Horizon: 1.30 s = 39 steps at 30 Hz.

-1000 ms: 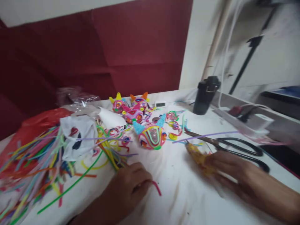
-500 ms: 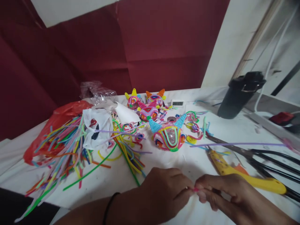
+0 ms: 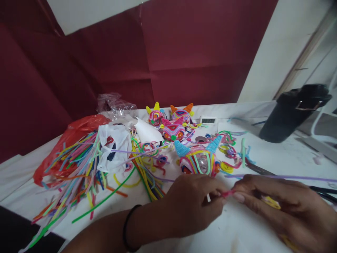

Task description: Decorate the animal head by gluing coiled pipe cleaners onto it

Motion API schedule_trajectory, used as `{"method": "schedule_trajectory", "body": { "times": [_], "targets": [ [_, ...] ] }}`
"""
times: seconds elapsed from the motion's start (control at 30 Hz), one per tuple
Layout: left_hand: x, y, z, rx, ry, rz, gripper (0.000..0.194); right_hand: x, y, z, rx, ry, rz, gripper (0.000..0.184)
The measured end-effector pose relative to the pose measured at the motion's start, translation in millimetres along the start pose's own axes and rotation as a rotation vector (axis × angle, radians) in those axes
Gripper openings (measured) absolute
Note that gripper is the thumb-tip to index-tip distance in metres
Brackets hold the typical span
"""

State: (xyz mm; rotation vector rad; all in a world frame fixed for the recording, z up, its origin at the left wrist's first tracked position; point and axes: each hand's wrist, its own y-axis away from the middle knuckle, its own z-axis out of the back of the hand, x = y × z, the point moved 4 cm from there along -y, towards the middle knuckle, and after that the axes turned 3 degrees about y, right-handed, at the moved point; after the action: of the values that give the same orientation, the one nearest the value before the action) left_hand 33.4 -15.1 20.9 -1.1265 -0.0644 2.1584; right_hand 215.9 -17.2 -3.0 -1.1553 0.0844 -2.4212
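Between my two hands is a short pink pipe cleaner (image 3: 228, 193), pinched at both ends by the fingertips. My left hand (image 3: 196, 207), with a dark band at the wrist, grips its left end. My right hand (image 3: 286, 207) is closed on the other end, and its outer side is blurred. Just beyond my left hand sits a colourful animal head (image 3: 202, 163) with light blue ears, made of coiled pipe cleaners; its lower edge is partly hidden by the hand. A purple pipe cleaner (image 3: 284, 177) runs behind my right hand, which mostly covers a yellow-handled tool and scissors (image 3: 259, 168).
Loose pipe cleaners (image 3: 79, 175) spill from a red plastic bag (image 3: 68, 140) on the left, beside a white bag (image 3: 113, 154). Smaller heads (image 3: 173, 129) stand further back near a small digital display (image 3: 208, 121). A black bottle (image 3: 289, 116) stands at the right.
Both hands have risen and shifted right in view, and more of the pink pipe cleaner shows between them. My right hand now covers most of the yellow-handled tool. The view has turned slightly left.
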Motion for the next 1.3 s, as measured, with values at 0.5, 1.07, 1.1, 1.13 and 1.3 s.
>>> {"method": "schedule_trajectory", "body": {
  "times": [0.5,1.07,1.1,1.13,1.3],
  "targets": [
    [32.2,-18.4,28.5,-0.193,-0.290,-0.023,0.013,-12.2,-52.6,-4.5,0.019,-0.265,-0.134,0.026],
    [62.5,-41.8,34.4,-0.267,-0.391,0.046,0.008,-26.6,-90.2,-9.2,-0.064,-0.166,-0.131,0.018],
    [62.8,-42.1,34.8,-0.275,-0.386,0.046,0.008,-27.0,-91.0,-9.2,-0.064,-0.166,-0.134,0.018],
    [62.9,-42.4,35.3,-0.283,-0.381,0.046,0.009,-27.3,-91.6,-9.1,-0.065,-0.168,-0.136,0.018],
    [62.8,-44.6,35.8,-0.301,-0.379,0.049,0.010,-25.5,-92.2,-8.2,-0.056,-0.193,-0.144,0.019]
  ]
}}
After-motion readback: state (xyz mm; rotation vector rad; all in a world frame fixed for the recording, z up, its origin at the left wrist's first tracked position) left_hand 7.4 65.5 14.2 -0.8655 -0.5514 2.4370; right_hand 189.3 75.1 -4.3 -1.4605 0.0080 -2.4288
